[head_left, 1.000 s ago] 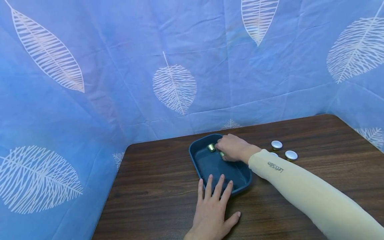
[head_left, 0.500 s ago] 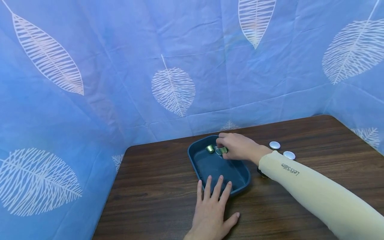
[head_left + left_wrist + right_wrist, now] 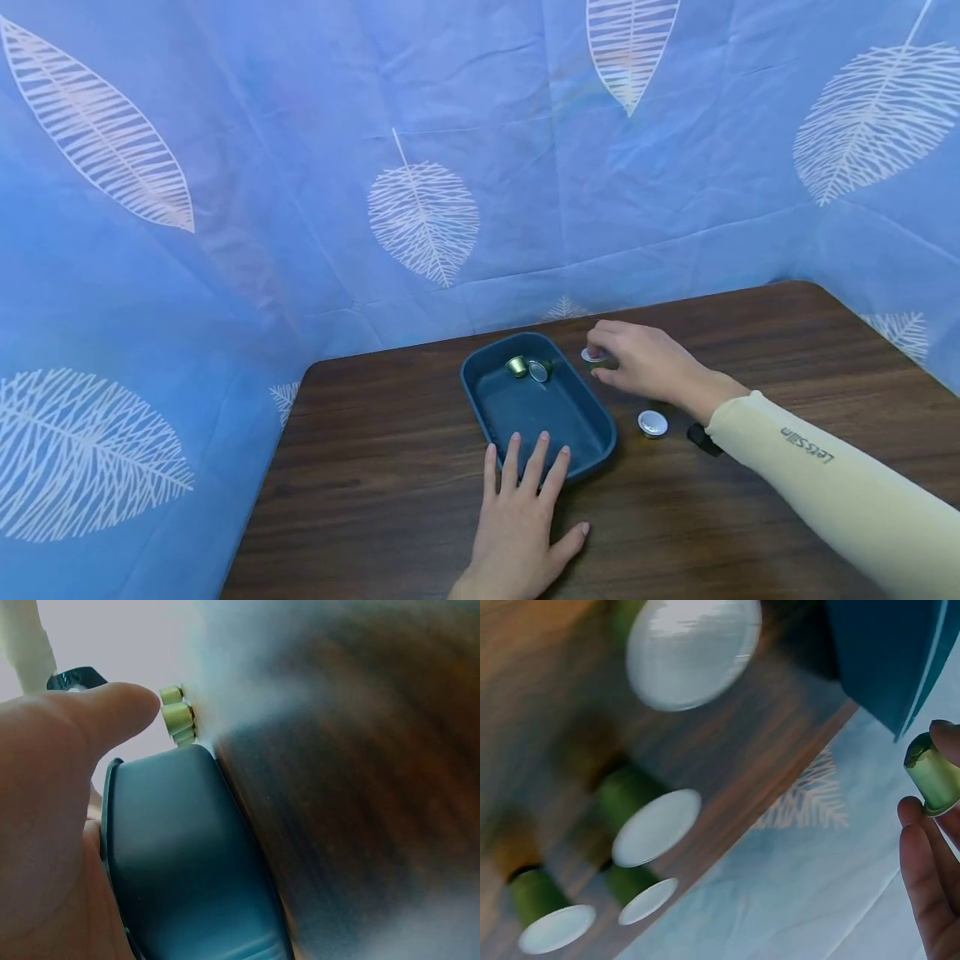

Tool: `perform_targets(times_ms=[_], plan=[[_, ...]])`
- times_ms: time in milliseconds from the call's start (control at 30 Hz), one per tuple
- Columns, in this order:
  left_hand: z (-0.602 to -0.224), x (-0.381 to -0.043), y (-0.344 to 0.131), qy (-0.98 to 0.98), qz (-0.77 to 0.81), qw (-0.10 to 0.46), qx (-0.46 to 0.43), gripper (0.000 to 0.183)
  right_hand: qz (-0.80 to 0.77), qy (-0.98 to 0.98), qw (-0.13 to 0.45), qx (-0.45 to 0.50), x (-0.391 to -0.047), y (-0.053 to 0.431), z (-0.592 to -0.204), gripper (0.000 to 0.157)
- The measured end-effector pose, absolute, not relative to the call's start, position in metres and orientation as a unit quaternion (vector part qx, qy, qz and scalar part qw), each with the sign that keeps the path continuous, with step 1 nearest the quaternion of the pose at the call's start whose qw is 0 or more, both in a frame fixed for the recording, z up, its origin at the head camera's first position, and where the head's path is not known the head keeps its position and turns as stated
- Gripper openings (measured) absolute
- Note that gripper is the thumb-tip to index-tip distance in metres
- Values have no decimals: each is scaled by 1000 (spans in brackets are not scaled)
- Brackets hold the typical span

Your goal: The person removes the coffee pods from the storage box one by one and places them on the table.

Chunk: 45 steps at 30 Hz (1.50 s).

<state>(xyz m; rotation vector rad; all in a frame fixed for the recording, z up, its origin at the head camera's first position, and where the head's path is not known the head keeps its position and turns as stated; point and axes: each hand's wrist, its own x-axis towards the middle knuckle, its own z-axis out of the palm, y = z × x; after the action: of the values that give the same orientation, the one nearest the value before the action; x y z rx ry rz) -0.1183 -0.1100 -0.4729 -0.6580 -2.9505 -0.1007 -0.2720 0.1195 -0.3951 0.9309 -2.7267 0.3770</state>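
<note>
At the tray's [image 3: 558,408] two o'clock, the right hand [image 3: 647,358] pinches one capsule [image 3: 934,776]: better keep it level. Left hand [image 3: 519,533], fingers spread, should steady tray.

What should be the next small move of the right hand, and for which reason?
Perhaps bring the pinched capsule into the tray: the right hand holds it just outside, two other capsules lie inside, and the left hand touches its near end.

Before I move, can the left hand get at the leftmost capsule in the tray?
Probably yes, with a reach forward: the left hand lies spread at the near end of the tray, and only bare floor separates it from the leftmost capsule. The right hand is outside.
</note>
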Motion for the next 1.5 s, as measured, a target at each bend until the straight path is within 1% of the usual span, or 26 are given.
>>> perform_targets(times_ms=[233, 500, 700, 767, 800, 833, 933, 967, 1067, 1133, 1200, 1300, 1367, 1500], plan=[[-474, -118, -110, -973, -38, 64, -220, 83, 129, -926, 149, 323, -257, 148, -403, 24], [-473, -118, -109, -974, -43, 58, -216, 82, 126, -903, 208, 355, -236, 169, -408, 27], [-472, -117, -109, -974, -45, 57, -216, 81, 130, -891, 224, 372, -219, 184, -414, 31], [-472, -118, -109, -973, -44, 59, -216, 81, 136, -884, 233, 383, -215, 190, -417, 20], [-472, -118, -109, -973, -44, 60, -217, 82, 136, -879, 241, 387, -214, 192, -419, 19], [-472, -118, -109, -973, -44, 61, -218, 82, 137, -876, 249, 390, -212, 195, -421, 24], [-473, -118, -109, -973, -45, 59, -218, 82, 137, -869, 272, 390, -208, 201, -426, 51], [-473, -118, -109, -973, -45, 57, -217, 82, 137, -868, 279, 388, -206, 203, -428, 53], [-473, -118, -108, -974, -42, 56, -214, 82, 143, -867, 286, 383, -201, 209, -432, 49], [-473, -118, -108, -975, -39, 56, -213, 82, 145, -868, 284, 380, -198, 213, -434, 39], [-473, -118, -107, -975, -38, 56, -212, 83, 147, -869, 282, 378, -195, 216, -437, 36], [-473, -118, -107, -975, -35, 56, -211, 83, 143, -872, 283, 373, -193, 219, -441, 39], [-472, -118, -106, -975, -33, 56, -211, 83, 145, -873, 284, 370, -192, 221, -444, 46], [-472, -117, -106, -976, -32, 55, -209, 83, 144, -875, 287, 361, -190, 226, -450, 45]])
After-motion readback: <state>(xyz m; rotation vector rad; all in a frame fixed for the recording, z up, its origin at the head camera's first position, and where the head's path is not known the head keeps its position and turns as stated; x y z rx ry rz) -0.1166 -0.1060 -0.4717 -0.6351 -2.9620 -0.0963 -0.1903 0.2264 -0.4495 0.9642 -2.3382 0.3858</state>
